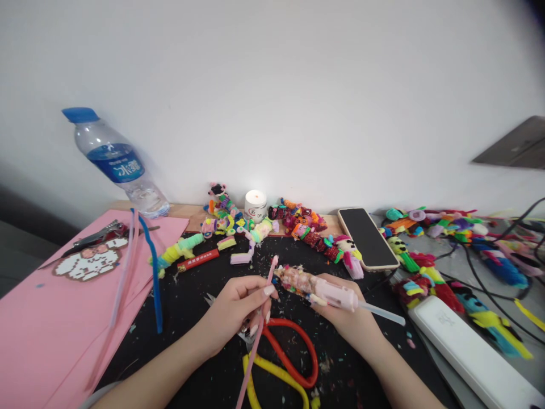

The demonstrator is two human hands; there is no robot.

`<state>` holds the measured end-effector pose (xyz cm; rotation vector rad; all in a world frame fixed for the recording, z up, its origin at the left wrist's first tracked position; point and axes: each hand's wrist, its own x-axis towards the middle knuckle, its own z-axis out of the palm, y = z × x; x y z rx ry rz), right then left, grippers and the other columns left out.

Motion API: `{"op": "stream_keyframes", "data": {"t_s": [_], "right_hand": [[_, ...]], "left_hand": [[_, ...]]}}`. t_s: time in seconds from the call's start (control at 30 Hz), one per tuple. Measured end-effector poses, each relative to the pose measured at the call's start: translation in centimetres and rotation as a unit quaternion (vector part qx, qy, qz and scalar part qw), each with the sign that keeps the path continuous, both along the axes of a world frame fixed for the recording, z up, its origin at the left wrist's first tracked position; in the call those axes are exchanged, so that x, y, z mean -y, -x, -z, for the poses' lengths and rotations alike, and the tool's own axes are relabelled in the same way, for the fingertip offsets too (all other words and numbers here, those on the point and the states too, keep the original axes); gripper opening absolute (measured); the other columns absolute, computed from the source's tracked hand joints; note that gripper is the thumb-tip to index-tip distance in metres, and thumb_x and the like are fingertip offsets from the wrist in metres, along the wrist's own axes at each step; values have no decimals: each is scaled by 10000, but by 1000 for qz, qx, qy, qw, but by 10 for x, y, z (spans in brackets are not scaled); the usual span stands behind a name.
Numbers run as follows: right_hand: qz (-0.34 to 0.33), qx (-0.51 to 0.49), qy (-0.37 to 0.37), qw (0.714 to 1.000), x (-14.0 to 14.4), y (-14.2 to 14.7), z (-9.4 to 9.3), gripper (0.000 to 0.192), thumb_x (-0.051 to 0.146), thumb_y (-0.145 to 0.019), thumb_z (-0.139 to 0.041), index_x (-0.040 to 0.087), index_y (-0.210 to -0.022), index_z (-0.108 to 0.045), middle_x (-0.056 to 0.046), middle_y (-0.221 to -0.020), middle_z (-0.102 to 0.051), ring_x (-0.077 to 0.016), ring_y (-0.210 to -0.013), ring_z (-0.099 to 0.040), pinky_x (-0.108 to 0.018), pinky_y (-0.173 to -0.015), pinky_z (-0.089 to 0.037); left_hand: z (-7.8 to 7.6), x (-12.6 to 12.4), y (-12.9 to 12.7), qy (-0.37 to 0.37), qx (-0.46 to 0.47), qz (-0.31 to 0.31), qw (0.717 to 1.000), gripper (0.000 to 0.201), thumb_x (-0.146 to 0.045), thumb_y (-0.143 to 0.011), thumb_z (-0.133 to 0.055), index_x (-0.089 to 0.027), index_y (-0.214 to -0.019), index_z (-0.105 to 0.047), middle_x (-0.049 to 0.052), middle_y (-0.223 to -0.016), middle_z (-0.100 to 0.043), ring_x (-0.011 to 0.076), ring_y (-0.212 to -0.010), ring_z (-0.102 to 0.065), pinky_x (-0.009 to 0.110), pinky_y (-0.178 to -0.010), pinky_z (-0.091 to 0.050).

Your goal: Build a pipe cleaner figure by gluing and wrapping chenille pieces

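Between the thumb and fingers of my left hand (244,307) is a pink pipe cleaner (255,346), its upper tip slightly curled or thickened. My right hand (347,315) is wrapped round a pink hot glue gun (334,292), with a clear glue stick (385,315) poking out of its back. Clumps of fuzz and residue cover the gun's front, and its nozzle points at the pipe cleaner's upper end, close to it; whether they touch I cannot tell. Scissors (313,363) with one red and one yellow handle loop lie below my hands, partly behind my left hand.
Pipe-cleaner figures (313,241) line the wall beside a small white jar (255,204). A phone (368,236) lies back right, near cables and a white box (472,352). Pink sheets (55,335), pliers (100,233), a blue pipe cleaner (155,284) and a water bottle (119,165) are left.
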<state>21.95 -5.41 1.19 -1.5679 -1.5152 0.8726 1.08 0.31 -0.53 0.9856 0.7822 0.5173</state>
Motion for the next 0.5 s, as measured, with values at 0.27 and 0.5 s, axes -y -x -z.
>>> {"op": "stream_keyframes", "data": {"t_s": [0.27,0.5], "right_hand": [[20,-8,12,1000,0,1,0,108,256,-689,-661,158,-693,-615,10,-596,-596,-117,-520,-496,-207,-476,-384],[20,-11,8,1000,-2,2,-1,116,259,-695,-653,157,-674,-603,10,-599,-596,-118,-524,-501,-208,-477,-384]], "left_hand": [[-1,0,0,9,14,10,1000,227,-352,-823,-579,-137,-760,-617,-39,-506,-539,9,-327,-377,126,-347,-230],[-3,0,0,10,9,11,1000,239,-357,-824,-576,-136,-739,-606,-44,-499,-520,10,-325,-358,134,-350,-225]]}}
